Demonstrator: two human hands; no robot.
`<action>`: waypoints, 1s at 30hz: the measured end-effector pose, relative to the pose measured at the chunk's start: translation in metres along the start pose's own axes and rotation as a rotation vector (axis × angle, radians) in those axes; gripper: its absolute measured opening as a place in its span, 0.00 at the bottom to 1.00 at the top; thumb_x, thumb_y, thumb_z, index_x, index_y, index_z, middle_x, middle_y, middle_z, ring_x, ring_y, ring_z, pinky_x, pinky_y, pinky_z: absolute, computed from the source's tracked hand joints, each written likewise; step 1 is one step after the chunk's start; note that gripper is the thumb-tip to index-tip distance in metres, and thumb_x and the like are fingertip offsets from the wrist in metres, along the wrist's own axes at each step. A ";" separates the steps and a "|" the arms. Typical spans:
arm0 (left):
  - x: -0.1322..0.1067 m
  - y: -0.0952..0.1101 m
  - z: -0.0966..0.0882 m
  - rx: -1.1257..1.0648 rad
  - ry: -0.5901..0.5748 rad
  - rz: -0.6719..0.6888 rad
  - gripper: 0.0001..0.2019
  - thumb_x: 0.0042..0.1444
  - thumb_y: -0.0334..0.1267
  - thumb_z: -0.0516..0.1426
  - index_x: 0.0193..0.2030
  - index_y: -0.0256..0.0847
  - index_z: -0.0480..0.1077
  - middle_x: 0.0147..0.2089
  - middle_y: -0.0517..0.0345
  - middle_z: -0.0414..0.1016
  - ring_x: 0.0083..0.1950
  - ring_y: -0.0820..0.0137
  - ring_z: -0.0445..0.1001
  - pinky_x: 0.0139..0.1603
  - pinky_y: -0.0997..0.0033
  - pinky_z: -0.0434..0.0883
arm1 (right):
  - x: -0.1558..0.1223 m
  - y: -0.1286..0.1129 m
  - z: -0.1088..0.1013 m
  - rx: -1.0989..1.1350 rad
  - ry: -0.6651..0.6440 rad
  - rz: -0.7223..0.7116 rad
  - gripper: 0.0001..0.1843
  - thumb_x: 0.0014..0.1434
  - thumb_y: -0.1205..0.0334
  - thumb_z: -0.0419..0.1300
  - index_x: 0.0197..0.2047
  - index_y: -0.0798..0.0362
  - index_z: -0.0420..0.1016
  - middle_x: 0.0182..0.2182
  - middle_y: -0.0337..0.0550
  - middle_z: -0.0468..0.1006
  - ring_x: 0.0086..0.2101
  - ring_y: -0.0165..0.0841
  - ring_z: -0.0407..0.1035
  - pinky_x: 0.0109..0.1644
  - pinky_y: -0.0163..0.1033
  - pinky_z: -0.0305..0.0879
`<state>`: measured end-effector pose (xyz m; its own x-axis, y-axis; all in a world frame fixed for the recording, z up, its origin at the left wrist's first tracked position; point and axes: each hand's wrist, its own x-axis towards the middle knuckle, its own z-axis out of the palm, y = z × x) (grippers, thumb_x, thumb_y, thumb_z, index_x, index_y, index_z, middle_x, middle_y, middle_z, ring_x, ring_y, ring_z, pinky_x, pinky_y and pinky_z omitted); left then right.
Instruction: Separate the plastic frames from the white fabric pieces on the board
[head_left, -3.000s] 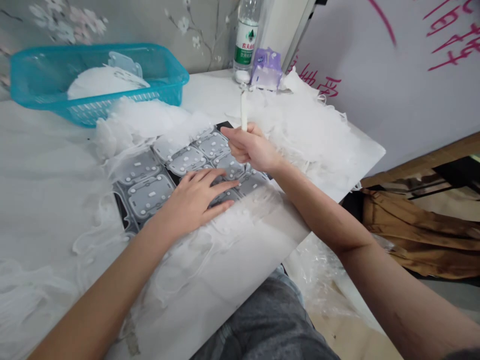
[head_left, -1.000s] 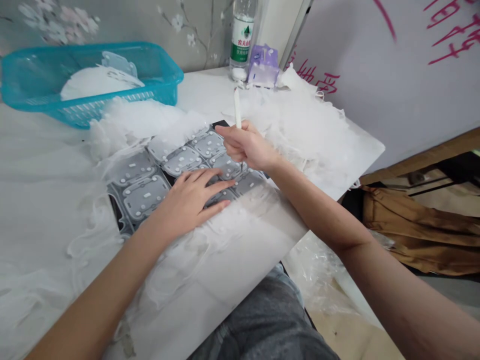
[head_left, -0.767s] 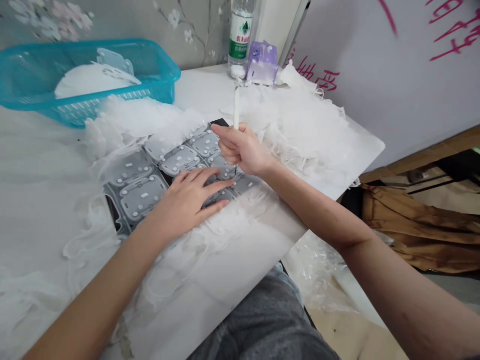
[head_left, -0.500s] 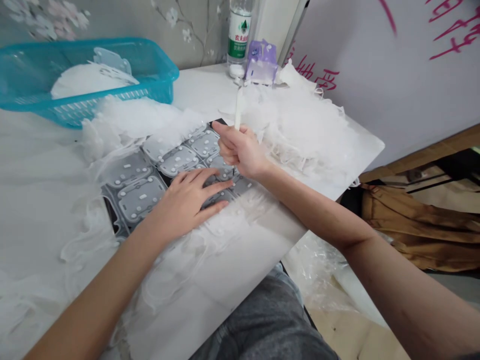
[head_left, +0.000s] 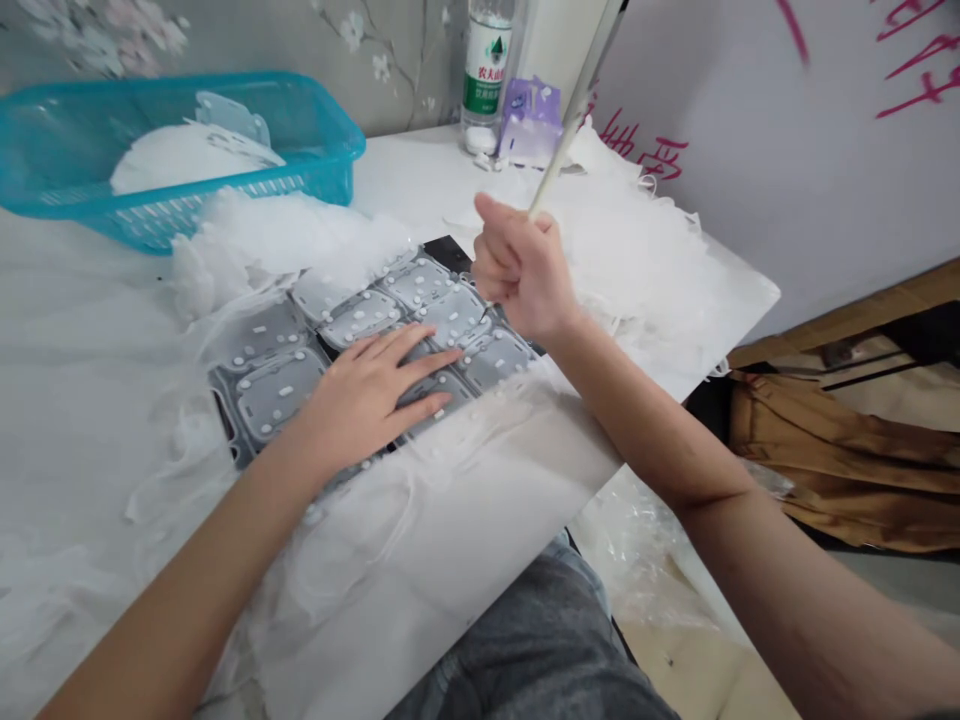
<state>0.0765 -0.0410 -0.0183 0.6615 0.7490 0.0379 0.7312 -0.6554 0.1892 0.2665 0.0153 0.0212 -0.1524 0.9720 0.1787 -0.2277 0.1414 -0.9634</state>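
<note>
A sheet of grey moulded pads (head_left: 277, 390) with white bumps lies over a dark mat on the white table (head_left: 420, 180). My left hand (head_left: 367, 395) rests flat on the sheet, fingers stretched out. My right hand (head_left: 521, 270) is raised a little above the sheet's far right corner. It is closed in a fist round a thin white stick tool (head_left: 559, 165), which points up and to the right. The tool's lower tip is hidden by the fist.
A teal basket (head_left: 330, 150) holding white pieces stands at the back left. Heaps of thin white trimmings (head_left: 637, 260) cover the table around the sheet. A water bottle (head_left: 486, 70) and a purple packet (head_left: 531, 125) stand at the back. Brown cloth (head_left: 847, 470) lies on the floor to the right.
My right hand has lifted off the sheet and moved right, tilting the stick from upright to slanting right. My left hand stays flat on the sheet.
</note>
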 end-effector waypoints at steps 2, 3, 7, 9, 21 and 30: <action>0.000 -0.011 -0.001 0.004 -0.026 -0.041 0.25 0.65 0.56 0.44 0.67 0.57 0.59 0.73 0.56 0.49 0.71 0.59 0.52 0.68 0.53 0.54 | 0.002 -0.006 -0.003 0.043 0.032 -0.020 0.30 0.63 0.59 0.54 0.15 0.51 0.41 0.13 0.29 0.41 0.16 0.22 0.35 0.19 0.33 0.36; -0.001 -0.018 -0.002 0.008 -0.043 -0.065 0.26 0.65 0.57 0.44 0.67 0.58 0.58 0.74 0.57 0.46 0.72 0.58 0.50 0.68 0.52 0.53 | 0.002 -0.008 -0.005 0.052 0.039 -0.026 0.30 0.64 0.59 0.54 0.15 0.51 0.41 0.13 0.29 0.40 0.16 0.22 0.35 0.19 0.33 0.35; -0.002 -0.039 -0.012 0.032 -0.102 -0.144 0.27 0.64 0.57 0.45 0.68 0.57 0.56 0.75 0.58 0.41 0.74 0.55 0.44 0.69 0.47 0.50 | 0.002 -0.010 -0.005 0.020 0.017 -0.003 0.32 0.64 0.54 0.55 0.16 0.51 0.40 0.14 0.29 0.41 0.16 0.22 0.35 0.18 0.34 0.38; -0.001 -0.034 -0.021 0.051 -0.106 -0.162 0.26 0.65 0.54 0.45 0.67 0.53 0.59 0.75 0.56 0.43 0.74 0.54 0.44 0.69 0.47 0.49 | 0.001 -0.009 -0.003 0.064 -0.021 0.028 0.32 0.64 0.54 0.55 0.15 0.51 0.41 0.13 0.29 0.41 0.16 0.23 0.35 0.18 0.34 0.38; -0.012 0.016 0.002 0.043 -0.078 0.103 0.26 0.65 0.57 0.43 0.68 0.60 0.54 0.74 0.52 0.45 0.73 0.50 0.45 0.65 0.42 0.54 | 0.001 0.006 0.006 -0.018 -0.176 0.413 0.28 0.62 0.57 0.55 0.19 0.50 0.40 0.13 0.27 0.40 0.16 0.21 0.33 0.16 0.30 0.34; -0.013 0.017 0.001 0.044 -0.052 0.091 0.25 0.64 0.57 0.45 0.67 0.60 0.57 0.73 0.55 0.49 0.72 0.51 0.48 0.66 0.43 0.53 | -0.009 0.014 0.015 -0.025 -0.236 0.319 0.29 0.61 0.55 0.57 0.17 0.50 0.42 0.14 0.28 0.41 0.17 0.22 0.35 0.16 0.31 0.39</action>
<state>0.0806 -0.0614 -0.0168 0.7322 0.6811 0.0020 0.6738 -0.7248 0.1439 0.2505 0.0054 0.0095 -0.4291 0.8985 -0.0924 -0.1105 -0.1537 -0.9819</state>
